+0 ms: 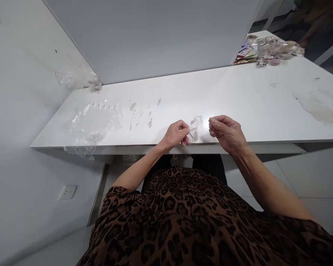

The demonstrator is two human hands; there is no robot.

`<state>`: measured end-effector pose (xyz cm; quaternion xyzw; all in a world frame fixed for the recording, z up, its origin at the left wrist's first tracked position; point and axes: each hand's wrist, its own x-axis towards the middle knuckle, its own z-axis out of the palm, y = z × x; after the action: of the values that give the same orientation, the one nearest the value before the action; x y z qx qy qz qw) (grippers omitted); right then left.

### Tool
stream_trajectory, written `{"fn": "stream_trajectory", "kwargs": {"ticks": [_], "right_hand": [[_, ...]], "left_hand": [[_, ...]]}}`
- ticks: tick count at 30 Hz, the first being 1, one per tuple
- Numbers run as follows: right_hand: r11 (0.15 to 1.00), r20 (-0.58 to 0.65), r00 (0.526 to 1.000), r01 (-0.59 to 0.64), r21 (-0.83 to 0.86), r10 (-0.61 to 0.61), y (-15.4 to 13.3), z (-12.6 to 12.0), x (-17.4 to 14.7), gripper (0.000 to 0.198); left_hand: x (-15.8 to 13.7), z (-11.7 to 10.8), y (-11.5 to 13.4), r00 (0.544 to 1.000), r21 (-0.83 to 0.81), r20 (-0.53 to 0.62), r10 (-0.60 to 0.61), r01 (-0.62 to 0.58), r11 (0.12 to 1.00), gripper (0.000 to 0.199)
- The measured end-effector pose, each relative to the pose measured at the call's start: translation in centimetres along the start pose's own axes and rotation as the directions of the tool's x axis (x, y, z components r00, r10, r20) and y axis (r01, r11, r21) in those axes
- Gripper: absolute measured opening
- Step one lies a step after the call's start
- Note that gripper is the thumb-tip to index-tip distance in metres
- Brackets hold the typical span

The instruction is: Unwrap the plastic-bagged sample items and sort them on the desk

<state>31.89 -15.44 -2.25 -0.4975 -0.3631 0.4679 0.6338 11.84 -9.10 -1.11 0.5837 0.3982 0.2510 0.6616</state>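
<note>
A: White table [238, 111] runs across a corner of pale walls; what sits nearest the front edge?

B: Both hands, over that near edge. The left hand [176, 135] has its fingertips pinched on one end of a small clear plastic piece [194, 127]. The right hand [227, 133] is curled, thumb and forefinger pressed together just to the right of that piece; whether they actually grip its other end, I cannot tell.

A: So the piece lies between the two sets of fingers?

B: Yes, stretched from the left fingertips toward the right ones, low over the tabletop, with a greyish shadow or smear under it.

A: And beyond the fingers?

B: Left of the left fingertips and slightly farther back, a scatter of small grey bits [141, 112] lies on the table. Farther left again, a crumpled clear plastic bag [93, 123] hangs partly over the front edge. Behind that, in the corner by the wall, more crumpled clear film [80, 79].

A: Anything to the right?

B: Well beyond the right fingers, at the far end, a heap of small colourful packets [266, 50].
</note>
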Motion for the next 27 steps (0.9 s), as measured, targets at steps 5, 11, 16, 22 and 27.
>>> {"fn": "stream_trajectory", "kwargs": {"ticks": [5,11,16,22,27], "right_hand": [[0.986,0.059,0.984,-0.167,0.004,0.166,1.0,-0.1,-0.5,0.059],[0.972,0.169,0.959,-0.234,0.033,0.226,2.1,1.2,-1.0,0.057],[0.984,0.122,0.983,-0.149,0.094,0.137,2.6,1.1,-1.0,0.052],[0.994,0.196,0.977,-0.099,0.045,0.089,3.1,0.5,-1.5,0.059],[0.992,0.228,0.969,-0.109,0.056,0.094,3.9,0.6,-1.6,0.054]], "left_hand": [[-0.3,0.4,-1.0,0.999,-0.076,-0.034,-0.018,0.016,0.997,0.018],[-1.1,1.4,-2.6,0.957,0.209,0.029,0.288,-0.287,0.935,0.015],[-0.9,0.7,-3.2,0.978,0.082,-0.004,0.211,-0.21,0.974,0.017],[-0.3,-0.3,-3.5,0.995,-0.101,0.03,0.093,-0.089,0.991,0.039],[0.5,0.1,-4.3,0.977,-0.015,0.0,0.212,-0.212,0.977,0.051]]}}
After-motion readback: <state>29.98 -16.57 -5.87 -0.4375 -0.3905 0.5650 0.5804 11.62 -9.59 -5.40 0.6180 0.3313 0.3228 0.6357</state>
